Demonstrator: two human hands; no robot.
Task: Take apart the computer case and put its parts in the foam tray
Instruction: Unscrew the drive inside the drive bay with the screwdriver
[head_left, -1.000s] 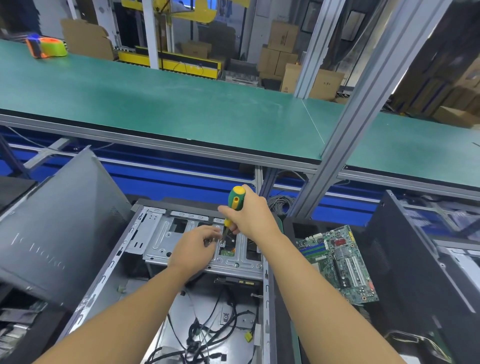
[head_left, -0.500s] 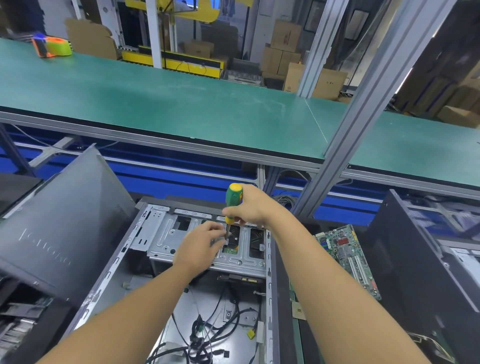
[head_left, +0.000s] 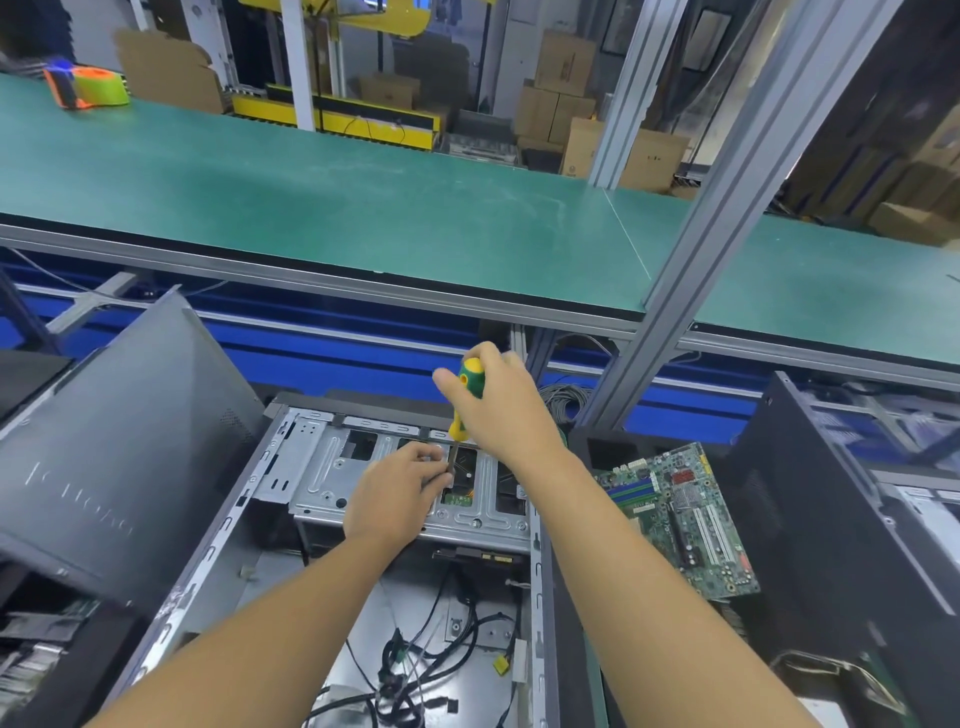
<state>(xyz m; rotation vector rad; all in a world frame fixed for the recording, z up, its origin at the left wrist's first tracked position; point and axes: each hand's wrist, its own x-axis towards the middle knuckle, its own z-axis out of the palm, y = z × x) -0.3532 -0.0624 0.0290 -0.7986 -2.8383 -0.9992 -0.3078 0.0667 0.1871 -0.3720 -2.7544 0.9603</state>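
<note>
— What had changed in the last second?

— Little in place. The right hand (head_left: 498, 410) kept the screwdriver (head_left: 458, 427) upright over the cage (head_left: 322, 467). Its thumb had come off the handle and stuck out to the left, while the other fingers stayed curled round it. That looked like a re-grip between turns, so a screw was probably still being worked out.

— And the left hand?

— The left hand (head_left: 400, 493) stayed just below the right. Its fingertips pinched the shaft near the tip, steadying it. Both forearms reached forward, the right wrist higher than the left.

— Where was the case?

— The case (head_left: 228, 525) lay open directly under both hands, with the cage still mounted and cables (head_left: 415, 675) loose nearer the body. A motherboard (head_left: 685, 514) lay to the right of the right forearm. A panel (head_left: 119, 441) leaned to the left of the left arm. No foam tray could be made out.
</note>
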